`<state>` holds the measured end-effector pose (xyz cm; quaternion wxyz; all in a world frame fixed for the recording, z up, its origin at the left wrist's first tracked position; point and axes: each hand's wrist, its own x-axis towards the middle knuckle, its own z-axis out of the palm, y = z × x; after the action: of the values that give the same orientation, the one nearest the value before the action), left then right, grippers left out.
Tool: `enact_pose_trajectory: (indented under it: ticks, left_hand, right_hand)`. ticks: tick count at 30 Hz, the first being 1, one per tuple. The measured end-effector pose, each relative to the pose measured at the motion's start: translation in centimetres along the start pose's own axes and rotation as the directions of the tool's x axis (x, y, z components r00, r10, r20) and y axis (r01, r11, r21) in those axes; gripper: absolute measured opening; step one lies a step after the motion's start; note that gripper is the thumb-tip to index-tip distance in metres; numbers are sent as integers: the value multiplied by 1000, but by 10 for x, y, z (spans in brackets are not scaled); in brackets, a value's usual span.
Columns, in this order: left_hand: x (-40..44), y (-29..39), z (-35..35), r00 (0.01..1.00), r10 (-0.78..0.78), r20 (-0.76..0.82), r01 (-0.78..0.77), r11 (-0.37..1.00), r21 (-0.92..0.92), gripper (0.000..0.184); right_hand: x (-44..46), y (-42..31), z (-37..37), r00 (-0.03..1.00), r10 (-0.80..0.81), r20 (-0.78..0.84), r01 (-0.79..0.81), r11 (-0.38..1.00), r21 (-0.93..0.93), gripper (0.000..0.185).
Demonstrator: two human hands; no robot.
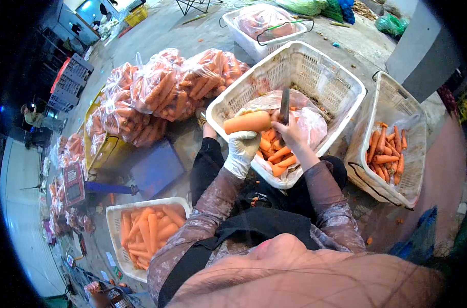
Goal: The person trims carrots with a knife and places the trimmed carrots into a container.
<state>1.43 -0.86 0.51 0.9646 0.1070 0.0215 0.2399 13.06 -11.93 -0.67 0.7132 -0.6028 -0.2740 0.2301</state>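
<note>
My left hand point(242, 149), in a white glove, is closed round a thick orange carrot point(247, 122) held level above the near left part of a large white crate point(338, 77). Just right of the carrot, my bare right hand point(290, 132) grips a knife point(284, 105) whose dark blade points up and away from me. Beneath both hands, carrot pieces point(279, 159) lie in the crate with a clear plastic bag point(313, 126). The knife's handle is mostly hidden in my fingers.
Bagged carrots point(156, 92) are piled at the left, beside a blue scale platform point(154, 167). A white basket of carrots point(151, 231) stands near left, another crate point(413, 133) at right, and a white crate point(264, 46) behind. A distant person point(35, 119) is at far left.
</note>
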Motion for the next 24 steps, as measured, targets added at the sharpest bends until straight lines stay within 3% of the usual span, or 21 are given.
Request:
enact_pose_trajectory:
  ticks: [1,2,4,5,6,8,10,12,13,14,15,16,17,18,20,21,22,24]
  left_hand:
    - [-1,-1,1,1000,5,-2,-5,999,49,70]
    - [-1,-2,2,1000,10,-4,-10,995,99,67]
    - [2,-2,-13,999,43,-26,-23,852,523,55]
    - [2,2,-21,999,-42,24,17,768,641,54]
    - [-4,6,-11,993,-48,109,-54,635,770,64]
    - [-18,18,13,925,-322,202,96,711,696,84]
    - [-16,28,24,843,-452,292,277,829,485,109]
    - [-12,41,24,765,-594,250,359,715,600,104]
    - [-12,38,24,796,-589,140,284,567,773,98]
    - [-14,32,24,830,-557,30,220,376,900,92]
    - [-13,26,21,850,-508,-139,239,136,962,68]
    - [-15,18,18,854,-499,-146,248,144,958,68]
    - [-16,10,15,950,-308,-53,111,177,978,57]
    - [-14,4,15,993,-104,54,-35,177,984,48]
    - [-13,-2,15,998,-32,50,-40,249,968,47]
    - [-14,-4,15,999,36,33,-43,317,948,47]
    - [-13,-5,16,999,35,29,-39,317,948,47]
    - [-13,-8,19,999,44,-12,4,165,986,44]
  right_hand:
    - [-9,-7,7,978,145,151,-191,913,361,15]
    - [-14,-12,8,917,215,337,-390,668,634,21]
    - [-15,-13,2,887,256,384,-457,609,648,26]
    - [-15,-13,-3,849,293,439,-526,546,652,30]
    - [-15,-18,-5,852,295,432,-521,548,655,30]
    - [-16,-28,-8,934,271,233,-356,774,524,28]
    - [-15,-30,-29,918,222,330,-360,816,453,36]
    - [-15,-55,-30,909,-17,417,-74,977,202,50]
    - [-13,-56,-30,873,-124,472,73,989,125,59]
    - [-13,-54,-32,867,-110,486,56,991,125,59]
    - [-13,-53,-35,874,-79,479,109,993,-36,59]
    - [-12,-52,-36,882,-54,467,164,966,-198,60]
    - [-12,-48,-37,916,-112,386,196,963,-186,49]
    - [-12,-50,-37,913,-110,392,197,962,-189,49]
    - [-14,-53,-36,966,-201,164,257,651,-714,28]
    - [-15,-48,-28,923,-364,126,327,567,-756,10]
    - [-17,-46,-25,924,-360,125,324,569,-756,10]
    - [-22,-42,-19,929,-316,193,319,422,-849,6]
